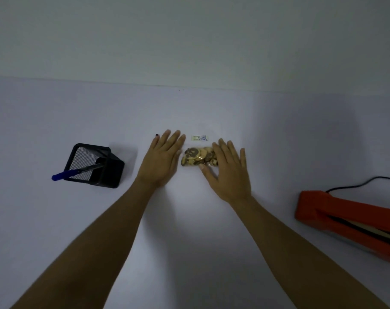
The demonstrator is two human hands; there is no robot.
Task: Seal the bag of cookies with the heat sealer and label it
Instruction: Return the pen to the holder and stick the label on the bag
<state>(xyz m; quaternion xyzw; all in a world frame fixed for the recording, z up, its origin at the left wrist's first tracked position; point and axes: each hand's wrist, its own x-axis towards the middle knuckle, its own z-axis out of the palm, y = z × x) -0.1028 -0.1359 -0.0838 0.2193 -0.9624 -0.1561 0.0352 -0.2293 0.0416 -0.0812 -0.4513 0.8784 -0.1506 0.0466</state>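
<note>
A clear bag of brown cookies lies on the white table between my hands. A small white label with blue handwriting sits on the bag's far end. My left hand lies flat with fingers spread just left of the bag. Flat and spread too, my right hand rests against the bag's right side, its thumb touching the near edge. The orange heat sealer lies at the right edge, its arm down, well away from both hands.
A black mesh pen holder with a blue pen stands at the left. A black cord runs from the sealer to the right. A white wall rises behind the table's far edge.
</note>
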